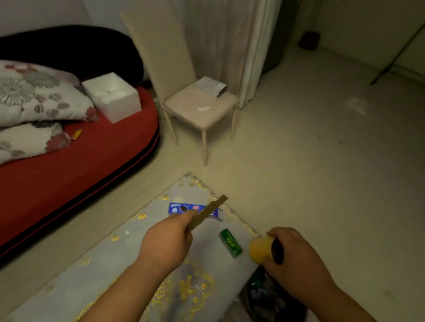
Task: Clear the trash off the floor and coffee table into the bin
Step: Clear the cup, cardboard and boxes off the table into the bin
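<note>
the dark bin [272, 304] stands on the floor just beside the near right edge of the coffee table [102, 287], under the right hand; crumpled wrappers lie in it, too blurred to tell apart. a white foam box [113, 96] sits on the red sofa [70, 174] beside two flowered pillows [25, 95]; what it holds cannot be seen

the left hand [166, 240] reaches forward over the table, thumb and curled fingers pinching the near end of a flat brown strip [209, 210]. the right hand [291, 250] is held above the bin, its fingers wrapped round a yellow cup-shaped thing [260, 248] with a dark end

the strip's long axis runs from the hand up and to the right, its free end past the table's far corner. the yellow thing lies on its side, yellow end pointing left towards the table. a blue wrapper [184, 208] lies flat on the tablecloth under the strip, lengthwise left to right, and a green packet [231, 243] lies near the table's right edge, angled away to the left
</note>
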A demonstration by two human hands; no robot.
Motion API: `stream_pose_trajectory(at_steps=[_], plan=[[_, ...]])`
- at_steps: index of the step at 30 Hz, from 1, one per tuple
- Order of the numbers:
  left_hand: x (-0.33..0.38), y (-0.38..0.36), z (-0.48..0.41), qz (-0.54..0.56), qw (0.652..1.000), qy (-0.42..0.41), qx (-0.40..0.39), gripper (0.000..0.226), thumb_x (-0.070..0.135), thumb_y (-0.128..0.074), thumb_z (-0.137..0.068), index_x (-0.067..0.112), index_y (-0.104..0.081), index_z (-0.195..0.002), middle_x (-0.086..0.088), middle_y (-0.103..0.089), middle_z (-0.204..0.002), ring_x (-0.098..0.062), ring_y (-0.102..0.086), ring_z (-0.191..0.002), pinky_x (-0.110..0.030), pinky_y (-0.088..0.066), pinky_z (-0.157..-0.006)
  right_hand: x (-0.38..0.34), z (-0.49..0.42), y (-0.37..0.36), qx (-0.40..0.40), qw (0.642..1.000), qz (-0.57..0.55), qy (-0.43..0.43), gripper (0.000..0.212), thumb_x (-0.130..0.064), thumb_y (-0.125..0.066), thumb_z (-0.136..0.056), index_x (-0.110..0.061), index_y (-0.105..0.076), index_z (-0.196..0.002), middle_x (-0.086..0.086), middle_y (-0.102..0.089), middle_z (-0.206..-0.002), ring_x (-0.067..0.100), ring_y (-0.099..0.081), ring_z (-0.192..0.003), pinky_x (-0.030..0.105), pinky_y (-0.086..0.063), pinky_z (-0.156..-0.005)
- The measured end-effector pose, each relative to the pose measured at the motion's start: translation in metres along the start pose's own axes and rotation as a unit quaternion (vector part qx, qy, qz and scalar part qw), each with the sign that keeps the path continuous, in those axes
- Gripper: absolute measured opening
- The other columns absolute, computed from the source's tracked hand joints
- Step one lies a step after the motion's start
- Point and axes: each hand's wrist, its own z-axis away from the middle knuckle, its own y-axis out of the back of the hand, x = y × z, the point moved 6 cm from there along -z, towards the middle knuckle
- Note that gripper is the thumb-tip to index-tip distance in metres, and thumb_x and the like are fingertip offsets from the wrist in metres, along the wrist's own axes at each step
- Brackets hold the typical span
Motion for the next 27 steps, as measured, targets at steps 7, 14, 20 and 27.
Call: stream_pose_trajectory(at_steps=[7,14,20,27], plan=[[0.141,0.045,0.020,-0.009,0.998,-0.059,0.026,0.037,0.027,-0.050,-0.091,0.048,-0.047,-0.122,0.015,-0.063,-0.094,-0.015,-0.059,-0.076,-0.032,-0.043,-0.053,0.037,0.073,0.114,0.086,0.995,-0.017,-0.039,0.048,-0.038,-0.067,-0.075,-0.031,-0.054,-0.121,-0.013,-0.051,-0.119,0.008,-0.053,-0.103,0.022,-0.045,-0.087],[0.268,0.037,0.055,-0.024,0.996,-0.069,0.041,0.047,0.028,-0.053,-0.090,0.049,-0.043,-0.130,0.015,-0.065,-0.103,-0.015,-0.065,-0.086,-0.034,-0.049,-0.062,0.116,0.136,0.199,0.136,0.989,-0.018,-0.050,0.049,-0.043,-0.061,-0.070,-0.038,-0.051,-0.118,-0.016,-0.049,-0.121,0.012,-0.055,-0.101,0.027,-0.049,-0.084],[0.350,-0.006,0.068,-0.029,0.997,-0.070,0.003,0.046,0.027,-0.051,-0.091,0.050,-0.042,-0.129,0.014,-0.064,-0.092,-0.012,-0.057,-0.064,-0.026,-0.036,-0.051,0.186,0.169,0.221,0.125,0.991,-0.017,-0.054,0.050,-0.045,-0.061,-0.073,-0.042,-0.047,-0.121,-0.019,-0.045,-0.124,0.011,-0.053,-0.107,0.023,-0.047,-0.085],[0.363,-0.103,0.051,-0.021,0.996,-0.057,-0.061,0.043,0.032,-0.051,-0.093,0.048,-0.041,-0.132,0.010,-0.063,-0.097,-0.014,-0.065,-0.084,-0.032,-0.052,-0.066,0.253,0.150,0.172,0.078,0.994,-0.039,-0.071,0.048,-0.049,-0.066,-0.080,-0.040,-0.046,-0.123,-0.016,-0.045,-0.127,0.013,-0.053,-0.109,0.024,-0.048,-0.087]])
